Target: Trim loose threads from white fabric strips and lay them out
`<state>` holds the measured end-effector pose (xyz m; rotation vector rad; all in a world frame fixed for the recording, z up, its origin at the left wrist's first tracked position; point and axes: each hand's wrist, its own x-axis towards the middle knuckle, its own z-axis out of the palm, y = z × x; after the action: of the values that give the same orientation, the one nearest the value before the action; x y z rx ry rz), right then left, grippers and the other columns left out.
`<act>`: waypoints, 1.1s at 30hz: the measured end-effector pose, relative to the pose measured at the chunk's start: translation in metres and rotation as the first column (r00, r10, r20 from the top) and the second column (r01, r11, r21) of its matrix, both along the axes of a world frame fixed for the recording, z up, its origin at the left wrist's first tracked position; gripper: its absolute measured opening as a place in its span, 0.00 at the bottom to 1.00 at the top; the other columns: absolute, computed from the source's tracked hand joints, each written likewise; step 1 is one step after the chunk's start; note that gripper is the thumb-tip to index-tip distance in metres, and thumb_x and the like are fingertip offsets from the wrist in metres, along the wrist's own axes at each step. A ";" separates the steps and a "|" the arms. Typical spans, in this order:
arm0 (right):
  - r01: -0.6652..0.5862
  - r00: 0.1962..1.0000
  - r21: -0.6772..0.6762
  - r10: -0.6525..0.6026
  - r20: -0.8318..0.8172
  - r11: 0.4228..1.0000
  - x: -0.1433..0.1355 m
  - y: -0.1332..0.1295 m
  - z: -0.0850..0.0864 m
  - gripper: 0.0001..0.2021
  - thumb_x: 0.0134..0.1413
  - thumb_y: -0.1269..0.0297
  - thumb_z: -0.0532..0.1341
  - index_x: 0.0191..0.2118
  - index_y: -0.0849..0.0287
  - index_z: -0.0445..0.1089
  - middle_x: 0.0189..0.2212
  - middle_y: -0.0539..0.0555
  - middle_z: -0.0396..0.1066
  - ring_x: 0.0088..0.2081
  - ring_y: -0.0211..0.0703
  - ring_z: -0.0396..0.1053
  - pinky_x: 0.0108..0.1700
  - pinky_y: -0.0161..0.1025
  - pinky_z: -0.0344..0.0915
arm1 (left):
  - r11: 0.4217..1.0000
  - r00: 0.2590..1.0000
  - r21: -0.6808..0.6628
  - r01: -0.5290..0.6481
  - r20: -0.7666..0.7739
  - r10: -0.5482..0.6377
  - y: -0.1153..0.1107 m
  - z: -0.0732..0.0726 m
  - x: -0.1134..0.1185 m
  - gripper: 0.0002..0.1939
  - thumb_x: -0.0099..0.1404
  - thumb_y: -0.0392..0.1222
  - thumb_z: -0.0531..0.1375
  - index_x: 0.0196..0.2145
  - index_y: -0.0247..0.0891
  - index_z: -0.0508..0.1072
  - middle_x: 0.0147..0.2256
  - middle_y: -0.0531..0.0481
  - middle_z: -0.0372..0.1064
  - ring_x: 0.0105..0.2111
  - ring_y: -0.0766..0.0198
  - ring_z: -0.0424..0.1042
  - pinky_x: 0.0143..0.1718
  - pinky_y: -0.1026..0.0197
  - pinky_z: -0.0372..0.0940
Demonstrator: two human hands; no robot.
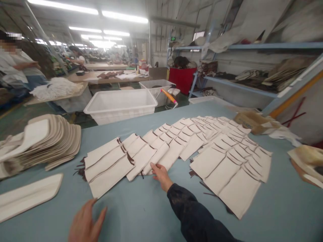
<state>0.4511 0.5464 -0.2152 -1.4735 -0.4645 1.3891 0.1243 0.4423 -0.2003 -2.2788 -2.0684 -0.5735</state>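
Observation:
Cream fabric panels (111, 176) with dark brown edging lie in overlapping rows across the blue-green table. My right hand (161, 176) reaches to the near edge of one panel in the left row, and its thumb and fingers close on that edge. At the lower left, my left hand (87, 222) is open, thumb and fingers apart, with a fingertip by the near corner of the front panel. A second fan of the same panels (239, 191) spreads to the right of my right forearm. Dark loose strips (81, 169) stick out from the left end.
A tall stack of padded cream pieces (64, 141) stands at the left, with a single long piece (30, 196) before it. White bins (121, 104) are beyond the table's far edge. Shelves (242, 85) line the right. A person (20, 67) stands at far left.

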 end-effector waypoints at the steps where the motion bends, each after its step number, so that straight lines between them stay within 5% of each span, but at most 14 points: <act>1: -0.004 1.000 0.002 0.004 -0.019 1.000 -0.007 0.006 -0.001 0.28 0.48 0.46 0.71 0.47 0.63 0.71 0.41 0.60 0.78 0.44 0.51 0.75 0.38 0.40 0.71 | 0.998 0.998 0.041 0.042 -0.043 -0.040 0.025 0.005 0.009 0.26 0.72 0.55 0.52 0.58 0.33 0.65 0.55 0.33 0.69 0.55 0.41 0.69 0.57 0.42 0.67; 4: 0.031 0.998 0.028 -0.029 -0.052 0.999 -0.026 0.023 -0.004 0.26 0.50 0.46 0.69 0.48 0.62 0.73 0.41 0.60 0.79 0.42 0.51 0.76 0.41 0.43 0.73 | 0.998 0.973 -0.012 0.062 -0.222 -0.064 0.090 0.012 0.033 0.25 0.73 0.49 0.48 0.57 0.26 0.65 0.57 0.28 0.67 0.53 0.39 0.69 0.54 0.43 0.67; 7: 0.120 0.993 0.068 -0.120 -0.013 0.990 -0.046 0.040 -0.009 0.25 0.47 0.53 0.71 0.48 0.61 0.73 0.46 0.60 0.79 0.47 0.51 0.76 0.50 0.42 0.72 | 0.994 0.963 -0.076 0.077 -0.252 -0.093 0.120 0.005 0.044 0.22 0.72 0.44 0.50 0.55 0.26 0.67 0.54 0.29 0.69 0.49 0.40 0.71 0.52 0.45 0.68; 12: 0.217 0.969 0.080 -0.225 0.103 0.973 -0.070 0.047 -0.020 0.22 0.49 0.64 0.63 0.52 0.60 0.70 0.51 0.58 0.77 0.54 0.51 0.73 0.58 0.40 0.67 | 0.983 0.962 -0.136 0.122 -0.226 -0.150 0.113 -0.003 0.040 0.28 0.70 0.53 0.56 0.57 0.26 0.66 0.52 0.31 0.69 0.49 0.41 0.70 0.54 0.44 0.66; 15: 0.148 0.980 0.100 -0.160 0.119 0.984 -0.068 0.023 -0.022 0.24 0.48 0.66 0.62 0.54 0.59 0.70 0.51 0.57 0.77 0.54 0.51 0.72 0.59 0.40 0.66 | 0.973 0.967 -0.189 0.130 -0.193 -0.166 0.096 0.002 0.037 0.20 0.70 0.45 0.54 0.55 0.31 0.68 0.48 0.37 0.70 0.45 0.45 0.72 0.46 0.49 0.69; 19: 0.042 0.994 0.079 -0.049 0.098 0.996 -0.044 -0.038 -0.017 0.26 0.47 0.61 0.64 0.54 0.61 0.70 0.50 0.60 0.78 0.53 0.54 0.73 0.58 0.43 0.69 | 0.957 0.982 -0.254 0.138 -0.092 -0.166 0.053 0.005 0.036 0.12 0.72 0.40 0.48 0.42 0.39 0.70 0.39 0.46 0.71 0.38 0.53 0.75 0.36 0.57 0.69; 22: 0.022 0.994 0.031 -0.025 0.105 0.999 -0.021 -0.092 -0.011 0.30 0.45 0.55 0.67 0.55 0.62 0.70 0.51 0.62 0.77 0.54 0.58 0.73 0.59 0.47 0.68 | 0.948 0.983 -0.259 0.183 0.069 -0.171 -0.005 0.007 0.048 0.12 0.73 0.42 0.48 0.45 0.42 0.69 0.41 0.47 0.72 0.39 0.57 0.76 0.39 0.59 0.71; 28: -0.030 0.994 -0.037 0.034 0.104 0.999 0.005 -0.205 0.017 0.33 0.44 0.47 0.71 0.53 0.63 0.73 0.51 0.63 0.77 0.56 0.61 0.72 0.63 0.52 0.64 | 0.948 0.913 -0.167 0.270 0.358 -0.197 -0.142 0.006 0.114 0.11 0.67 0.36 0.53 0.44 0.44 0.73 0.62 0.42 0.66 0.58 0.47 0.69 0.56 0.47 0.70; 33: -0.046 0.995 -0.037 0.049 0.089 0.998 -0.011 -0.276 0.032 0.31 0.52 0.43 0.69 0.56 0.58 0.73 0.54 0.59 0.75 0.61 0.57 0.68 0.64 0.46 0.65 | 0.867 0.860 -0.282 0.412 0.435 -0.267 -0.199 -0.013 0.161 0.17 0.62 0.28 0.54 0.45 0.41 0.74 0.65 0.40 0.63 0.52 0.45 0.72 0.53 0.42 0.71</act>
<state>0.4397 0.2705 -0.1835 -1.5671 -0.5371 1.3785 0.2853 0.2433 -0.2131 -3.0154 -2.0671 -0.7535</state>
